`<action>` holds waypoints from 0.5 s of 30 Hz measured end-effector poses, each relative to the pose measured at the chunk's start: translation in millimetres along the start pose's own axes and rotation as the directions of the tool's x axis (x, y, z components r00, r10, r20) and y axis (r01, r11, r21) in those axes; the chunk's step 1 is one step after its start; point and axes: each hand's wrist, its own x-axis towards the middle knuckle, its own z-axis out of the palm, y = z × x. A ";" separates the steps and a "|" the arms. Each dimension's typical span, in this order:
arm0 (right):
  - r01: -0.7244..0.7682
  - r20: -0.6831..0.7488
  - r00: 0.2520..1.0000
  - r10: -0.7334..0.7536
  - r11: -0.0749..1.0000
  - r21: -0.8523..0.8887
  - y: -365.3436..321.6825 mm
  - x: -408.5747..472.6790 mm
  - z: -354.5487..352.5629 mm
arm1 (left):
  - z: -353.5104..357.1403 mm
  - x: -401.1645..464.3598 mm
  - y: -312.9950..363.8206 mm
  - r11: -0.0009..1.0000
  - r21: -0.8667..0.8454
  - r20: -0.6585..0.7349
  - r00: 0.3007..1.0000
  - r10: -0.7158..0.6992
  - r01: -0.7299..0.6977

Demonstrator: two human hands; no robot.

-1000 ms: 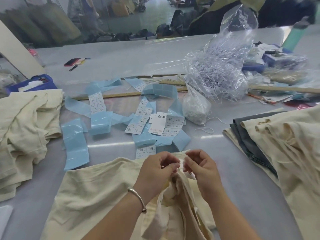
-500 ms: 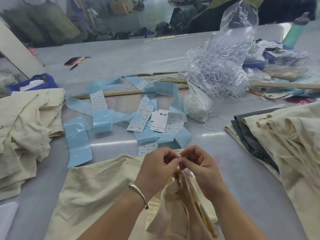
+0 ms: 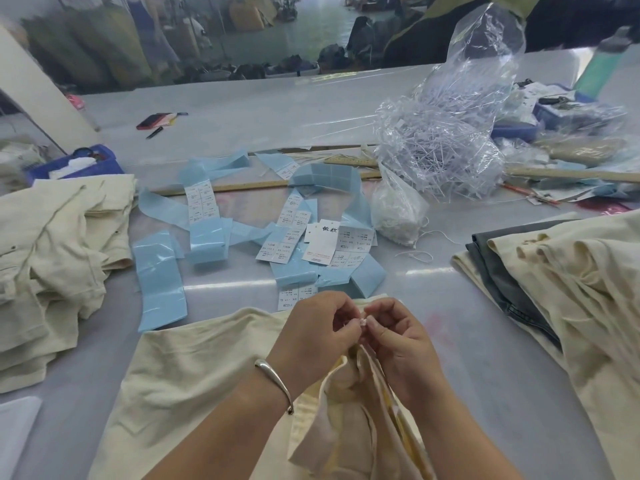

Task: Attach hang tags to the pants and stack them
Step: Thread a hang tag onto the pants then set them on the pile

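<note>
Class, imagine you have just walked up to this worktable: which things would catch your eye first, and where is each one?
Front and centre, the left hand and right hand pinch something small together above the cream pants. Beyond them, blue label strips and white hang tags lie scattered mid-table. Behind and to the right stands a crinkled clear plastic bag full of thin white fasteners.

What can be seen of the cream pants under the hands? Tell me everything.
The cream pants look like soft woven cotton, pale and lightly creased. They lie spread flat on the grey table at the near edge, directly in front of the person. One part is gathered and lifted off the table into upright folds below the hands. The left hand and right hand pinch something small and pale together above those folds; what it is cannot be told.
</note>
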 end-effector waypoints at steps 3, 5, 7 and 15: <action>-0.004 -0.015 1.000 0.004 1.000 0.021 0.7 -0.9 1.9 | 0.7 -1.2 0.4 1.000 -0.002 -0.008 1.000 -0.011 0.011; -0.012 -0.014 1.000 0.012 1.000 0.006 1.0 -1.5 3.0 | 0.5 -1.9 0.5 1.000 0.008 -0.012 1.000 -0.011 0.012; -0.018 -0.013 1.000 0.018 1.000 0.008 1.2 -2.2 3.2 | -0.2 -2.6 1.1 1.000 0.029 -0.013 1.000 -0.009 0.010; 0.020 -0.032 0.999 -0.020 1.000 0.000 -1.7 -4.1 6.5 | 0.1 -4.2 4.8 0.996 0.083 -0.023 1.000 -0.020 0.022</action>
